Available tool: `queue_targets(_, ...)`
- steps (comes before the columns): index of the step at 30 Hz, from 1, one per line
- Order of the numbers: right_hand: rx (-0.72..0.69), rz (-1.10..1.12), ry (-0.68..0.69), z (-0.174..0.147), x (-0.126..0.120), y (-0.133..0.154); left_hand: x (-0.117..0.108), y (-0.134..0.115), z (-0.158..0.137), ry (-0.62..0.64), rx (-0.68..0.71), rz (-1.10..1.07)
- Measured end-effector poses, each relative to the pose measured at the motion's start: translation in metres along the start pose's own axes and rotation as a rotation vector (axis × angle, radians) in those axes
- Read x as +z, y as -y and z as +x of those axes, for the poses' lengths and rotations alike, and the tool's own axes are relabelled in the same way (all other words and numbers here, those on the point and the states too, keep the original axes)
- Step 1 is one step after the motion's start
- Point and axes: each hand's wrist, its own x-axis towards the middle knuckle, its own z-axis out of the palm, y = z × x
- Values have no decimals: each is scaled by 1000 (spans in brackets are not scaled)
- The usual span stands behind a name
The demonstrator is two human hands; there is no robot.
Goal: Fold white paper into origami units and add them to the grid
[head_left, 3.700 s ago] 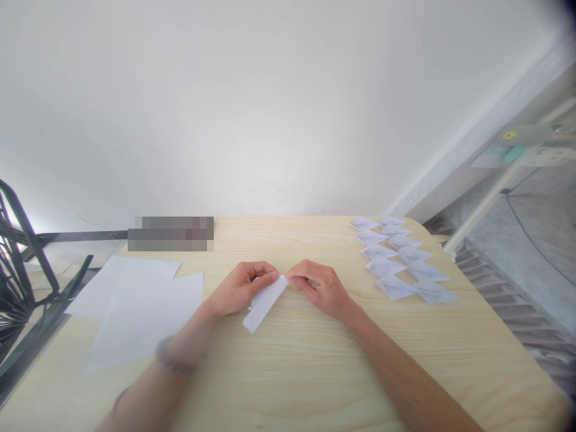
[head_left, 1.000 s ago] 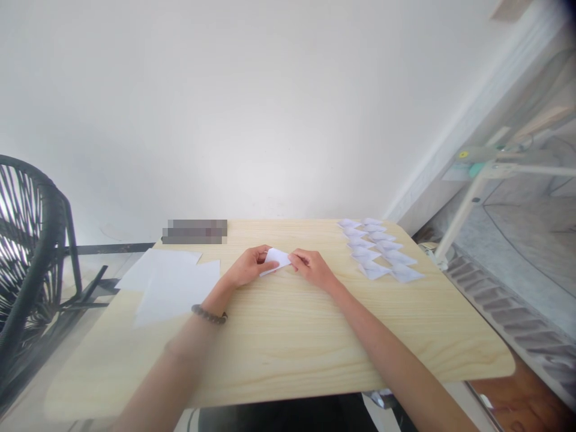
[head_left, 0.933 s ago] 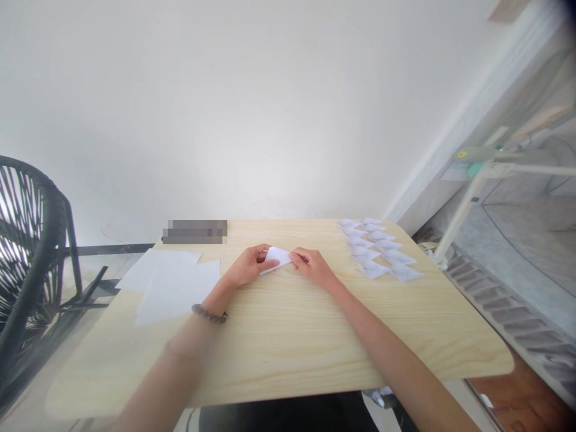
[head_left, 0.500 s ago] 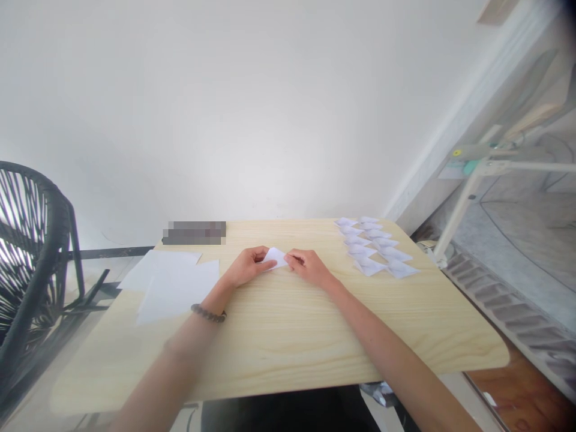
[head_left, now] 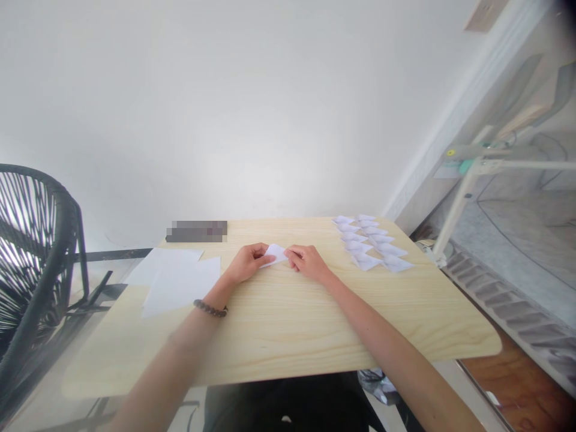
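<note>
Between my two hands is a small folded piece of white paper, just over the middle of the table. My left hand, with a dark beaded bracelet at the wrist, grips its left side, thumb on top. At the right corner of the folded paper, my right hand pinches the edge between thumb and fingers. The fingers partly cover the paper, so its full shape is hidden. To the right lie several folded white paper pieces in two columns.
White paper sheets overlap on the left of the wooden table. A blurred-out dark object lies at the back left. A dark woven chair stands left, a white metal frame right, and a wall behind.
My view has shifted slightly. Both hands keep hold of the folded paper in nearly the same place; the right fingers have moved a little at its corner.
</note>
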Motion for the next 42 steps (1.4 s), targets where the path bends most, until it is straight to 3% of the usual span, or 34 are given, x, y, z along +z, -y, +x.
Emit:
queue_targets(13, 79, 152, -64, 0, 0, -3, -10, 3, 0, -12, -67, -5)
queue_targets(27, 104, 109, -133, 1, -5, -4, -5, -5, -1, -71, -67, -14)
queue_targets(42, 96, 192, -76, 0, -6, -5, -6, 2, 1, -106, -16, -11)
